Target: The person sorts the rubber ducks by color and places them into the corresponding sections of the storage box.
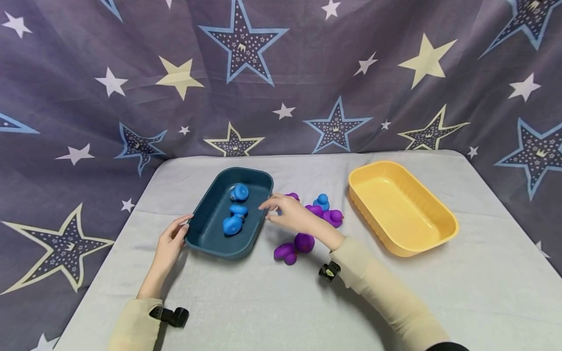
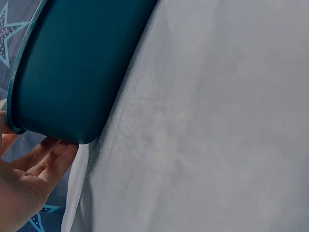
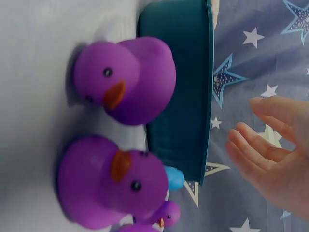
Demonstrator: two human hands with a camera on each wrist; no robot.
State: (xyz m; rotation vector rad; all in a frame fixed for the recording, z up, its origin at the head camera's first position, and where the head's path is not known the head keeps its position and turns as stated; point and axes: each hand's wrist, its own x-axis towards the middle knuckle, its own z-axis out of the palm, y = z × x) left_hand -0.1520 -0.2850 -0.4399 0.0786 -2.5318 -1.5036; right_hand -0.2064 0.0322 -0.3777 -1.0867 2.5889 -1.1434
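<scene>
A dark teal tub [image 1: 206,214] holds several blue rubber ducks [image 1: 232,225], some tipped over. At its left side, my left hand [image 1: 170,242] grips the wall, thumb by the rim and fingers against the outside. The left wrist view shows those fingers [image 2: 58,162] under the tub's end. My right hand [image 1: 287,213] hovers by the tub's right rim; in the right wrist view it [image 3: 270,150] holds nothing, fingers loosely bent. Below it, purple rubber ducks [image 3: 130,79] rest on the cloth. A bit of a blue duck [image 3: 175,178] shows behind one, mostly hidden.
Several purple ducks [image 1: 333,218] and a blue duck [image 1: 322,201] lie between the two tubs. To the right stands a yellow tub [image 1: 395,204]. A pale cloth [image 1: 246,307] covers the table, and a star-patterned curtain [image 1: 303,63] hangs behind.
</scene>
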